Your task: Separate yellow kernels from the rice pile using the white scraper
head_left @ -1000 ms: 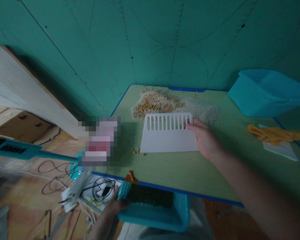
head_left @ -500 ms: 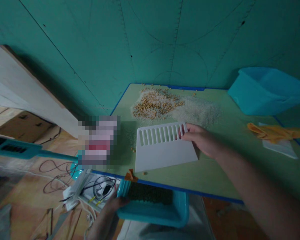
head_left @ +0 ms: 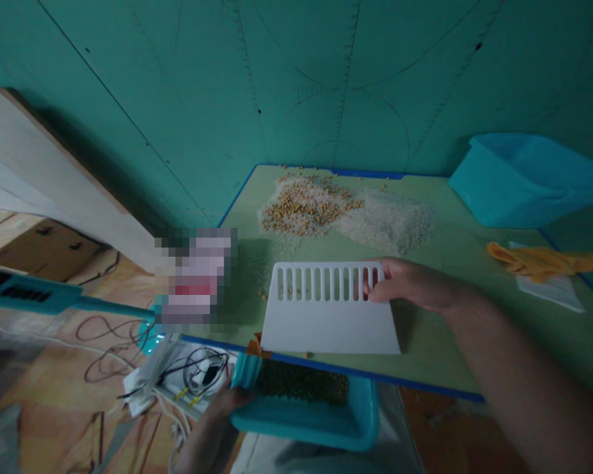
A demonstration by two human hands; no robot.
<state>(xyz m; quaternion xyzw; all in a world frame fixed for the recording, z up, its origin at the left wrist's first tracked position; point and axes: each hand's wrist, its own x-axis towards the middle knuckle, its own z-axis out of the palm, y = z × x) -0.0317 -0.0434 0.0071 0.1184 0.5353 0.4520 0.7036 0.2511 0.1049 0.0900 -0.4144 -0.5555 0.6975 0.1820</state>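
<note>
My right hand [head_left: 400, 283] grips the upper right corner of a white slotted scraper [head_left: 331, 327], thumb in front and fingers behind the slots. The scraper's lower edge rests near the table's front edge, with a yellow bean [head_left: 308, 355] just in front of it. Below that edge my left hand [head_left: 227, 405] holds a blue plastic tray [head_left: 286, 424] by its left end. Dark green grains [head_left: 301, 383] lie inside the tray. Farther back on the table spread a pile of yellow beans [head_left: 301, 207] and a pile of white rice [head_left: 390, 220], mixed where they meet.
A blue bin [head_left: 518, 181] stands at the back right, with an orange cloth [head_left: 528, 260] before it. A blurred-out pinkish box [head_left: 197, 276] sits at the left edge. Cables [head_left: 202, 375] lie in a white box below. A green wall [head_left: 296, 79] rises behind the table [head_left: 454, 355].
My right hand has drawn the scraper toward me to the table's front edge, and it now sits squarer. The tray has shifted slightly right. Both piles look the same.
</note>
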